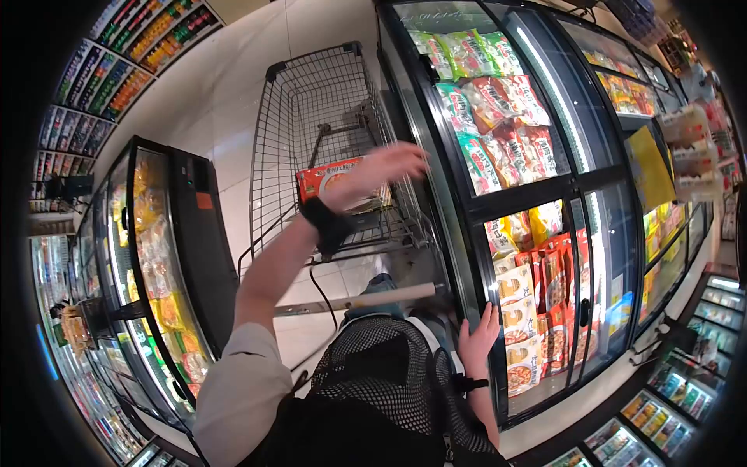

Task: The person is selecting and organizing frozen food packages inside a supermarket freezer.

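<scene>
My left hand (381,173), slightly blurred, stretches over the shopping cart (272,117) towards the freezer, fingers extended and nothing visible in them. A black band circles that wrist. Below this hand a red box (313,182) with a food picture lies in the wire cart, partly covered by my hand and forearm. My right hand (478,339) rests with straight fingers against the near frame of the glass-topped chest freezer (459,257). Under the glass beside it are white food packs (515,327) and red food bags (554,272).
More bagged frozen food (506,117) lies in the freezer's farther section. A white cart handle (389,296) crosses in front of my body. To the left stands another freezer cabinet (191,218). Stocked shelves (117,70) line the far left. A yellow sign (652,167) stands at right.
</scene>
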Motion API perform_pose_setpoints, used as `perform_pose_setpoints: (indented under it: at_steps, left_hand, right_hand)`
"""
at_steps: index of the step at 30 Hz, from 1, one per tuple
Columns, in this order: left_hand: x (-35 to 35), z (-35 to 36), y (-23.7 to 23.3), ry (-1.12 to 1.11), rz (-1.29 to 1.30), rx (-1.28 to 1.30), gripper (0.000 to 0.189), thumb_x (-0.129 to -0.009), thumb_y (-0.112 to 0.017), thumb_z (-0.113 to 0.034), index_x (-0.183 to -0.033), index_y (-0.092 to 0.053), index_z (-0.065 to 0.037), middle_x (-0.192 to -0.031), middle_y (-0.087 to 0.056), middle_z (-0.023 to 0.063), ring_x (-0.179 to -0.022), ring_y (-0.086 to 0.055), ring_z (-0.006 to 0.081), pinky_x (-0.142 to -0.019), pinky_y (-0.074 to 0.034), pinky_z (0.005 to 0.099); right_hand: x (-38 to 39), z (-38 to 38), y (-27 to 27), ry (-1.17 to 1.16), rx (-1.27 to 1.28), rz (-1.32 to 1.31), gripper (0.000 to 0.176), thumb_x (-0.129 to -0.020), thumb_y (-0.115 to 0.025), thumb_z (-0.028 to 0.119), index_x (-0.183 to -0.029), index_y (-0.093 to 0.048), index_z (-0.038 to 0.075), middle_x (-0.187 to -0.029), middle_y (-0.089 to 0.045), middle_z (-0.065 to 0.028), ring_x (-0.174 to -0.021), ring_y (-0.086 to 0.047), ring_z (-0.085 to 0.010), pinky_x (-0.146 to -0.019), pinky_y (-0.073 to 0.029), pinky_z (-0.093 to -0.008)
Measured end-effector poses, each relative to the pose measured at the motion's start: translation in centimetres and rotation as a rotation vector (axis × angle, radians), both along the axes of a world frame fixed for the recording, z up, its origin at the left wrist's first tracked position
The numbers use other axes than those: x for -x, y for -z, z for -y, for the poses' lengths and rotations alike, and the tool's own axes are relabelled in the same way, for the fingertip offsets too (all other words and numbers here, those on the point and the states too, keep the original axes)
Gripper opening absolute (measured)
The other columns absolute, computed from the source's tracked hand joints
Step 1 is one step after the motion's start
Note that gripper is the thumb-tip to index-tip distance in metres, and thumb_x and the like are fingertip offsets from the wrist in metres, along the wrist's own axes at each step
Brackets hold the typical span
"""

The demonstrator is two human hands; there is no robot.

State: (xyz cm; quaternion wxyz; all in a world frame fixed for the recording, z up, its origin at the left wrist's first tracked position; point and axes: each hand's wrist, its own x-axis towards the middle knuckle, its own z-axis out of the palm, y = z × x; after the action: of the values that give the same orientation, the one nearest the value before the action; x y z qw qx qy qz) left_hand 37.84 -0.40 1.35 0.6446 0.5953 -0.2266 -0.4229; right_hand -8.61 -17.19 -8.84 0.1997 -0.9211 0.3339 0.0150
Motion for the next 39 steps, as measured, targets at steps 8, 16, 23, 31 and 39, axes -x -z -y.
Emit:
perform_pose_setpoints:
  at_steps: [8,16,23,31,39]
  left_hand:
    - [-15.7,-16.4,30.1,-0.097,0.432,-1.273,0.046,-0.102,-0.064,-0.039,-0.133,-0.066,-0.005,-0.125,-0.072,0.0191,-0.116,-0.07,0.0323,-0.097,-0.058,0.0456]
    - [-16.3,-17.8,36.1,0.033,0.579,-1.43,0.049,-0.098,-0.071,-0.036,-0.139,-0.062,-0.01,-0.14,-0.063,0.0161,-0.131,-0.06,0.0381,-0.104,-0.055,0.0508]
    - [-17.6,-17.0,39.1,0.118,0.6,-1.472,0.047,-0.096,-0.071,-0.029,-0.14,-0.062,-0.013,-0.143,-0.062,0.0113,-0.137,-0.055,0.0366,-0.109,-0.05,0.0546]
    - [-17.6,-15.4,40.4,0.165,0.592,-1.511,0.049,-0.092,-0.078,-0.031,-0.133,-0.065,-0.009,-0.136,-0.067,0.0144,-0.134,-0.059,0.0363,-0.104,-0.054,0.0535]
    - [-17.3,-15.5,39.8,0.163,0.755,-1.474,0.026,-0.096,-0.069,-0.023,-0.118,-0.073,-0.011,-0.116,-0.077,0.0133,-0.119,-0.068,0.0342,-0.107,-0.05,0.0521]
  right_hand:
    - [-2.7,-1.7,-0.6,-0.069,0.147,-0.324,0.095,-0.093,-0.069,0.025,-0.162,-0.017,-0.015,-0.164,-0.022,-0.0436,-0.153,-0.025,-0.0575,-0.126,-0.023,-0.0615]
    - [-4.1,-2.0,-1.1,-0.023,0.053,-0.452,0.106,-0.084,-0.073,0.015,-0.161,-0.01,-0.019,-0.164,-0.016,-0.0456,-0.155,-0.02,-0.0576,-0.13,-0.019,-0.0581]
    - [-5.4,-1.7,-2.7,-0.052,-0.04,-0.583,0.109,-0.082,-0.075,0.014,-0.161,-0.007,-0.02,-0.165,-0.015,-0.0439,-0.157,-0.017,-0.0568,-0.131,-0.017,-0.0566]
    - [-5.1,-2.3,-1.2,-0.032,0.042,-0.47,0.099,-0.097,-0.066,0.025,-0.162,-0.004,-0.018,-0.164,-0.016,-0.0478,-0.153,-0.021,-0.0613,-0.128,-0.019,-0.0604]
    - [-5.1,-2.4,-0.7,-0.028,0.092,-0.485,0.11,-0.085,-0.076,0.022,-0.159,-0.008,-0.022,-0.164,-0.016,-0.0445,-0.155,-0.018,-0.0579,-0.13,-0.017,-0.0576]
